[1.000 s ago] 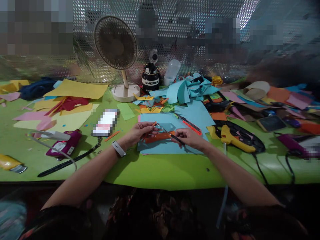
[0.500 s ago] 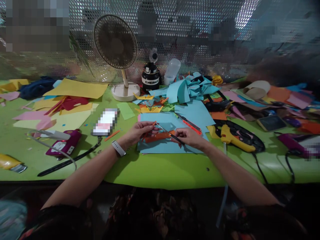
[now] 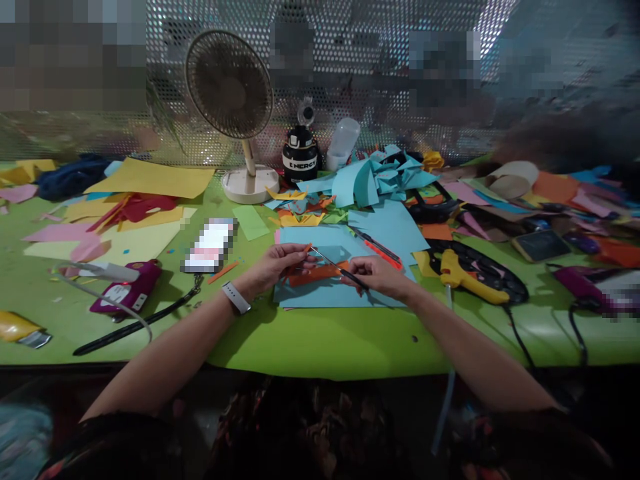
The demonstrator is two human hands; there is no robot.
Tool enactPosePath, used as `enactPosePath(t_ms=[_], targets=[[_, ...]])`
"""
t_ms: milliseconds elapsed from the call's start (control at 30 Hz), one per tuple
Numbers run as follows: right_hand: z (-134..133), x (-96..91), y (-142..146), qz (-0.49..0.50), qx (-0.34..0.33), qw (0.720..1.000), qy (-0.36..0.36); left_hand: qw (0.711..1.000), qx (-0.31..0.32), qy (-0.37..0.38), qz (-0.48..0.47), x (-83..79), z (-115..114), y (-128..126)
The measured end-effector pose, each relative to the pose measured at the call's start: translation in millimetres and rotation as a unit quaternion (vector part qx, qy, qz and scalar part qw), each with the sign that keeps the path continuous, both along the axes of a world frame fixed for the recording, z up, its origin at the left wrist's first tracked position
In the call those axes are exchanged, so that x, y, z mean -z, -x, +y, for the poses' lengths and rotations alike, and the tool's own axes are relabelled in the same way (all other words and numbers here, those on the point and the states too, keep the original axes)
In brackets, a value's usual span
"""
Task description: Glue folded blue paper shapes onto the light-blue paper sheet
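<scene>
My left hand (image 3: 274, 265) pinches a thin orange paper strip (image 3: 303, 249) over a light blue sheet (image 3: 334, 293) lying on the green table (image 3: 320, 333). A white watch sits on that wrist. My right hand (image 3: 377, 275) grips small dark scissors (image 3: 334, 263), whose blades point left toward the strip. Under both hands lies an orange paper piece (image 3: 315, 273) on the blue sheet.
A red utility knife (image 3: 377, 246) lies just beyond my right hand. A yellow glue gun (image 3: 465, 275) is to the right. A white fan (image 3: 235, 107), a black bottle (image 3: 301, 153), a phone (image 3: 210, 245), a magenta tool (image 3: 127, 288) and many coloured paper scraps (image 3: 380, 177) cover the table.
</scene>
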State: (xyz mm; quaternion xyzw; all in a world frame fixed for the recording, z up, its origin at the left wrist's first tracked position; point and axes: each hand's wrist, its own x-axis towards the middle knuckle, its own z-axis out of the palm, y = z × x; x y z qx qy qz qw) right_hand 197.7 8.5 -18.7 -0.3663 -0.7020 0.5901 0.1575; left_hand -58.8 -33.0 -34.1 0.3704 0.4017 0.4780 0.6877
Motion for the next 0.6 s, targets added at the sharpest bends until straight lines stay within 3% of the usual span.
enactPosePath(t_ms=[600], targets=[[0.1,1.7,0.5,0.002,-0.003,1.0,-0.002,1.0,0.007,0.0,-0.013,0.3,0.5,0.1]])
